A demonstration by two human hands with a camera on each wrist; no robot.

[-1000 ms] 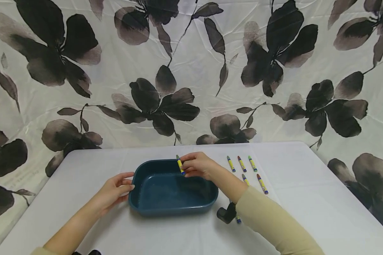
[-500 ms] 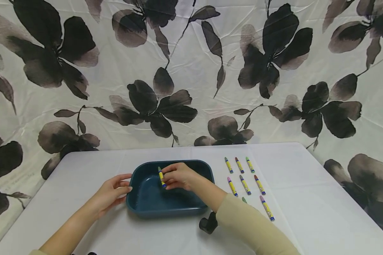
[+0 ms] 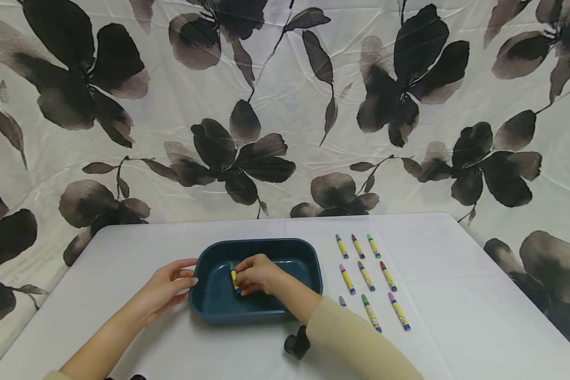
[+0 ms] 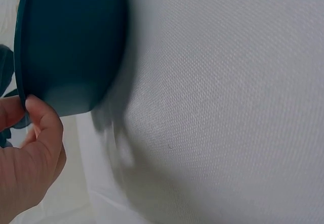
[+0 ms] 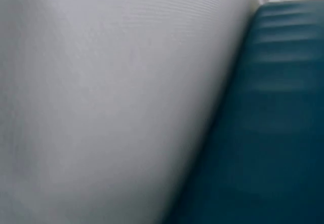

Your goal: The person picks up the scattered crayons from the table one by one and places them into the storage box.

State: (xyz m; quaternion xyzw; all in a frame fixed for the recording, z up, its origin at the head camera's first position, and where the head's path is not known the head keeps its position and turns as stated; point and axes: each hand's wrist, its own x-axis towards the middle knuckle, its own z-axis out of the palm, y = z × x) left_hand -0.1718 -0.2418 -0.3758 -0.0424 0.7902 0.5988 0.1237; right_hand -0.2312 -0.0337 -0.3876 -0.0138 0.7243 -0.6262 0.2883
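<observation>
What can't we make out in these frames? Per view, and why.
Head: most of one grey-tipped crayon, covered by the right sleeve.
Head: part of the held crayon, covered by the right hand; can't tell whether it touches the container floor.
Head: wrapper print on the crayons, too small.
Left wrist: rest of the container, cut off by the top edge.
Right wrist: weave of the white cloth, blurred.

Smooth plastic-looking tray (image 3: 256, 317); woven matt tablecloth (image 4: 217, 102).
</observation>
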